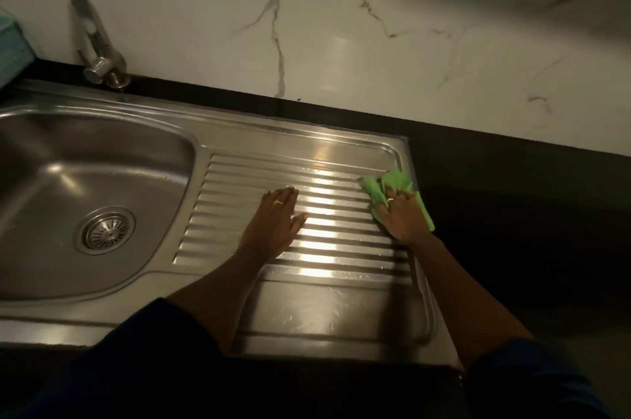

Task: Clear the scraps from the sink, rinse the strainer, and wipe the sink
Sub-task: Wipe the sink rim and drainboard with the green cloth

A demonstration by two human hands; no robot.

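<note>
Step in hand, as judged: the wiping, last of the three. Sink (pixel 307 141): steel, basin at left of frame, ridged drainboard at centre and right, set into a black table (pixel 512 206). Strainer (pixel 105 230): seated in the basin drain at lower left, no scraps visible on it or around it. Green cloth (pixel 397 182): bunched, at the far right edge of the drainboard, its right end lapping onto the table. Right hand (pixel 404 215): on top of the cloth, fingers (pixel 392 201) spread over it and pressing it down onto the ridges. Left hand (pixel 276 222): flat on the ridges at centre, holding nothing, fingers straight and close together, thumb out to the right. Tap (pixel 85 18): upper left, no water seen running. Droplets and streaks show on the flat lower part of the drainboard. Next move, as judged: draw the cloth leftward along the ridges and lift the left hand out of its path.
</note>
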